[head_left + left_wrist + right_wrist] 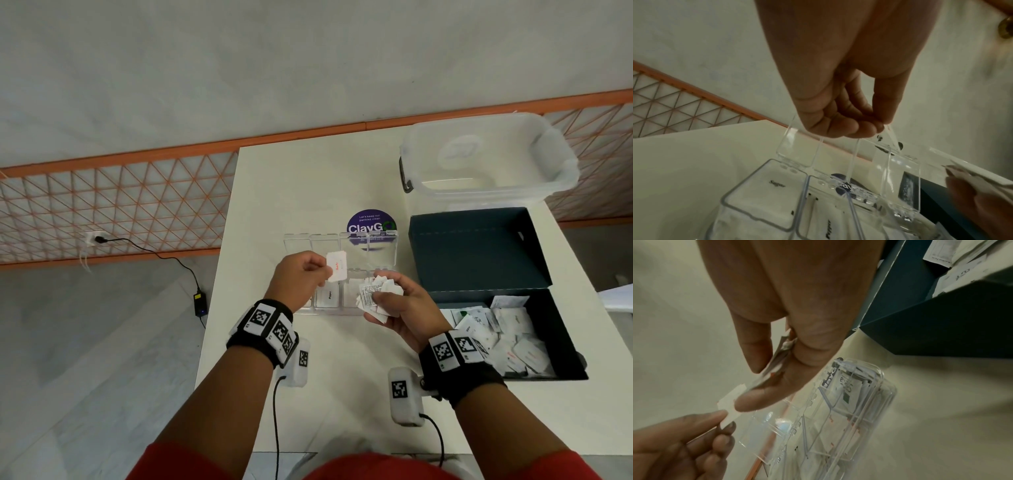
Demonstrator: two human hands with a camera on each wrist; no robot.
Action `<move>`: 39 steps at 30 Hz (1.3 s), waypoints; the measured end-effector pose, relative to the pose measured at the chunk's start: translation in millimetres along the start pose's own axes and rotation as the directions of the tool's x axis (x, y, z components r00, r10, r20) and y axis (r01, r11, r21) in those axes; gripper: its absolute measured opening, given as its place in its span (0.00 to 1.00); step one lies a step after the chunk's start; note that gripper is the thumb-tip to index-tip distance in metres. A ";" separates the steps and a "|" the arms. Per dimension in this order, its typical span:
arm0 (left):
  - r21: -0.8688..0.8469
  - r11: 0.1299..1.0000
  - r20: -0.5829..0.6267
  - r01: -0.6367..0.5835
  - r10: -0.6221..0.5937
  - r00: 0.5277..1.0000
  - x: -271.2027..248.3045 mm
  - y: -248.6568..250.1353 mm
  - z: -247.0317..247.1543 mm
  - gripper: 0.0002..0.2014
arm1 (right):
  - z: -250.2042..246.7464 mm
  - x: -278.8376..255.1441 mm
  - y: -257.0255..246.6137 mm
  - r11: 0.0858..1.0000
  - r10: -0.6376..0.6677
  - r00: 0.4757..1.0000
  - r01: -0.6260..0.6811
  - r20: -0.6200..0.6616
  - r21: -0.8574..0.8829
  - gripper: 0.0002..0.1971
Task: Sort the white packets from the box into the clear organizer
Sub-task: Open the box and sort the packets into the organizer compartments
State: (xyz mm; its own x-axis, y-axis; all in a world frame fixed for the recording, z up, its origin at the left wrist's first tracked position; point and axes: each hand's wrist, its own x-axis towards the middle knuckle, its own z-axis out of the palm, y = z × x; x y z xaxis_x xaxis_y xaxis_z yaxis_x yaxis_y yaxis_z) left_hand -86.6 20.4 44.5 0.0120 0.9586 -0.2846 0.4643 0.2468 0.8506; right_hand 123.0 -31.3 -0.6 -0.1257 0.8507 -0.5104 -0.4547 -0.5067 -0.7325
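Observation:
My left hand (pixel 322 274) pinches a single white packet with red print (pixel 337 265) above the clear organizer (pixel 383 255), whose lids stand open. The right wrist view shows the same packet (pixel 731 404) between the left thumb and forefinger. My right hand (pixel 385 301) grips a bunch of white packets (pixel 378 291) over the organizer's right end; the stack (pixel 777 360) sits between thumb and fingers. Packets labelled Sugar (pixel 764 193) and Pepper (pixel 828 227) lie in the left compartments. The dark box (pixel 479 253) at right holds several more packets (pixel 510 337).
A large clear plastic tub (pixel 486 161) stands at the table's far right behind the box. A round purple sticker (pixel 371 221) lies behind the organizer. The table's left edge (pixel 219 260) runs close to my left hand, with floor and a charger cable beyond it.

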 end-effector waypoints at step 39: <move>0.369 0.881 0.191 -0.295 0.239 0.952 5.3 8.5 49.8 0.08 | -18.4 10.5 -8.6 0.991 0.101 0.994 -0.096 -0.046 0.093 0.25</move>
State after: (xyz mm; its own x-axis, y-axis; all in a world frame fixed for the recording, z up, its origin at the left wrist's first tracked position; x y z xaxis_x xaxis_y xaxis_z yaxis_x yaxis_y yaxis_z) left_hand -38.5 20.5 28.2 0.2913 0.9445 -0.1520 0.7325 -0.1180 0.6704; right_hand 141.9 -20.6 -8.0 -0.1304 0.7877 -0.6020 -0.5208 -0.5711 -0.6345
